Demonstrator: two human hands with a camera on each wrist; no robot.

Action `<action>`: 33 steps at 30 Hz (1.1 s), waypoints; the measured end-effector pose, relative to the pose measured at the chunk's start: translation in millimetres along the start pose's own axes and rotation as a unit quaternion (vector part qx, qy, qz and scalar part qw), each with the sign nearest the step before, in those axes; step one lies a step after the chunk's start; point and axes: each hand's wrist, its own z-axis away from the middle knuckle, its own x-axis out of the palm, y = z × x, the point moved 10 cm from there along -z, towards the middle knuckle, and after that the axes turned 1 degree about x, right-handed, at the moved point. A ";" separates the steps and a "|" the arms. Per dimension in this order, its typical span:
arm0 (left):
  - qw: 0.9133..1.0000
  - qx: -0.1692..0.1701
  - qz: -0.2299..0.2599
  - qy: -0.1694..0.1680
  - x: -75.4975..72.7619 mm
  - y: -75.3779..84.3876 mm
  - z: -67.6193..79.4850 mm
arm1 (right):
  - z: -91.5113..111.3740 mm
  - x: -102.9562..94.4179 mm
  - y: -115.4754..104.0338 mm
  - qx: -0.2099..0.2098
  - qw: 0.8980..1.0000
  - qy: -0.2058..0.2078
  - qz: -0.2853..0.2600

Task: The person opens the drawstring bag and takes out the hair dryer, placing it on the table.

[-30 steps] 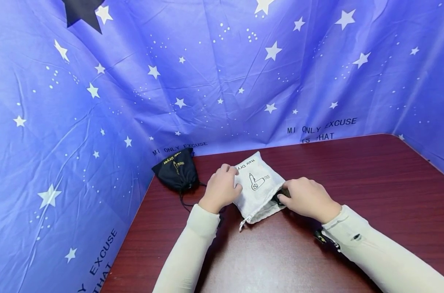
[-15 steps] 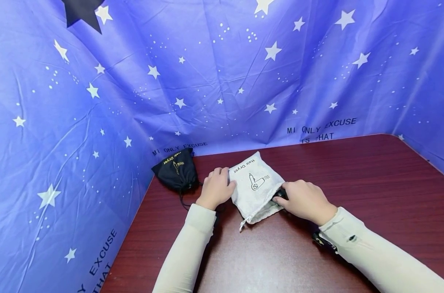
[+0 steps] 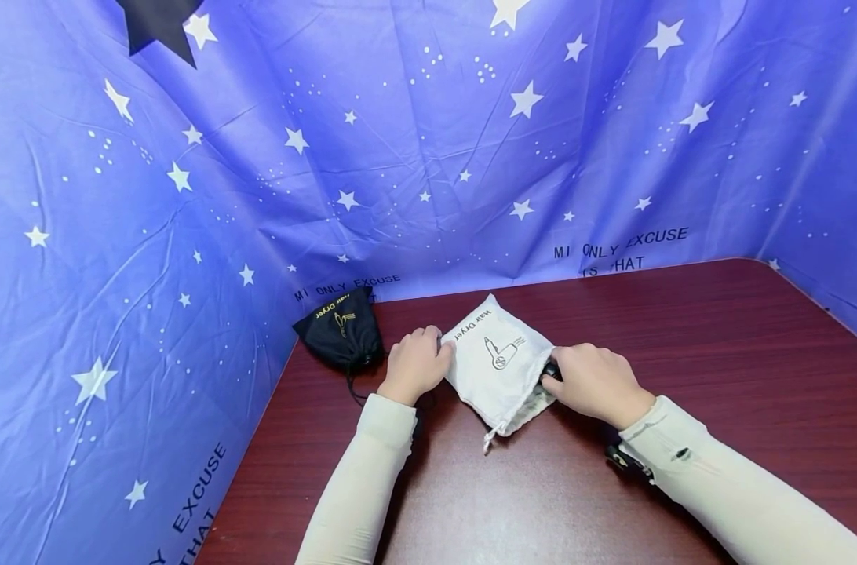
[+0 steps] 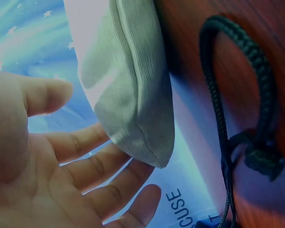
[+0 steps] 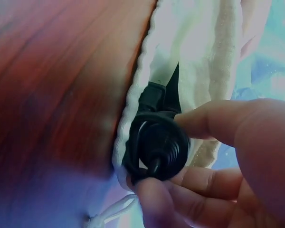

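Observation:
A white drawstring bag (image 3: pixel 502 373), printed "Hair Dryer" with a dryer outline, lies on the table with its mouth facing the near right. At that mouth my right hand (image 3: pixel 598 384) grips the black handle end of a hair dryer (image 5: pixel 164 149); its ridged cord sleeve shows in the right wrist view. The rest of the dryer is hidden inside the bag. My left hand (image 3: pixel 416 367) is at the bag's left side. In the left wrist view its fingers (image 4: pixel 97 164) are spread and relaxed, with fingertips right at the bag's corner.
A black drawstring bag (image 3: pixel 340 329) with yellow "Hair Dryer" print lies at the table's back left. Its black cord (image 4: pixel 213 85) loops near my left hand. A blue star-patterned curtain (image 3: pixel 428 157) rises behind the dark red table (image 3: pixel 683 337) and along its left side.
My left hand has slid leftward from the top of the white bag to its left side. The bag has turned a little and its open end has shifted right, with my right hand still at it.

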 end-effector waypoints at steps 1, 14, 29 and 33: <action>1.000 -0.003 0.001 0.000 -0.5 -0.4 -0.1 | -0.2 -0.4 1.0 0.001 1.000 -0.001 0.001; 0.998 -0.048 -0.012 -0.031 3.3 -9.6 1.2 | -0.1 9.6 3.4 -0.012 1.000 -0.011 0.021; 0.995 -0.079 0.015 -0.059 11.5 -19.2 1.3 | -5.8 14.5 5.2 -0.032 0.999 0.008 0.011; 0.995 -0.075 0.015 -0.057 11.3 -18.0 0.6 | -6.3 15.0 7.8 -0.028 1.000 0.013 0.002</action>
